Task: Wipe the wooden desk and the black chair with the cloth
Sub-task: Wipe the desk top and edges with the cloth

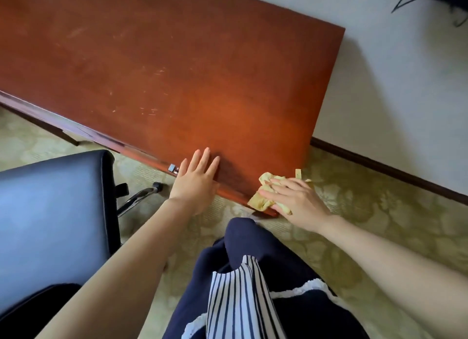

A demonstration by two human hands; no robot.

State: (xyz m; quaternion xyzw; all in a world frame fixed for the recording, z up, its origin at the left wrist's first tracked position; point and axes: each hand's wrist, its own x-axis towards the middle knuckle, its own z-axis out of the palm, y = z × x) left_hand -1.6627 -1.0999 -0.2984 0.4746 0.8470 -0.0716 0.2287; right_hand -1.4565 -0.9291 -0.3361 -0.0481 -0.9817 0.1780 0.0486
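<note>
Left hand: your left hand [195, 184] lies flat on the near edge of the tabletop [152, 72], fingers straight, spread wide and pointing to 12 o'clock; it holds nothing.
Right hand: your right hand [296, 202] lies palm down on the cloth [262, 202], fingers stretched out toward 10 o'clock, pressing it onto the wood rather than curling round it.
Cloth: yellow and crumpled, it sits on the near right corner of the tabletop, at about 5 o'clock from the middle of the wood. It bunches out from under your fingers and one flap hangs past the corner at 3 o'clock.
Tabletop: reddish-brown wood with pale scratches, it runs from 9 o'clock up to 1 o'clock across the view. A small metal latch [173, 168] sits on its front edge, just at 10 o'clock from your left hand.
Hands apart: the two hands do not touch; bare wood lies between them.
Chair: the black chair [50, 212] stands at 8 o'clock, its shiny seat beside your left forearm, and a chrome leg [136, 199] with a caster shows at its 3 o'clock side.
Floor: patterned green carpet [367, 224] lies under everything, meeting a dark baseboard [392, 171] and a pale wall [405, 85] at 2 o'clock.
Clothing: a dark blue skirt [253, 250] and striped fabric [235, 300] fill 6 o'clock.
</note>
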